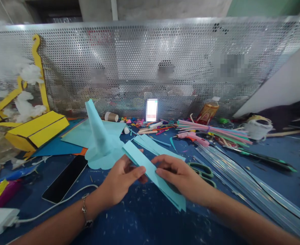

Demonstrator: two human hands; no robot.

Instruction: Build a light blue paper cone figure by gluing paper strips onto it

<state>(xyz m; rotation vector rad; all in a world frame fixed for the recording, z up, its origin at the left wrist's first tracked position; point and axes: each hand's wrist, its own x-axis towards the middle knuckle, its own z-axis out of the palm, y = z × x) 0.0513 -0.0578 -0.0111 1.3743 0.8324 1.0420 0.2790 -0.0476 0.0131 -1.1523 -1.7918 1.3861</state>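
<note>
Light-blue paper strips (150,168), stacked and slanting down to the right, are held above the table between both hands. My left hand (124,178) grips their left side, thumb on top and fingers underneath. On the right side, my right hand (176,175) pinches the strips with thumb and fingers. Behind them lie more light-blue paper pieces (162,148). A light-blue paper cone on a scalloped base (99,136) stands left of the strips. Green-handled scissors (203,172) are partly hidden beside my right hand.
A black phone (65,178) and white charger (2,219) lie left, near a yellow paper box (37,131). Rightward are a pink glue gun (194,139), clear plastic strips (241,180), coloured straws (213,131) and a drink bottle (208,110). A perforated metal panel (139,61) closes the back.
</note>
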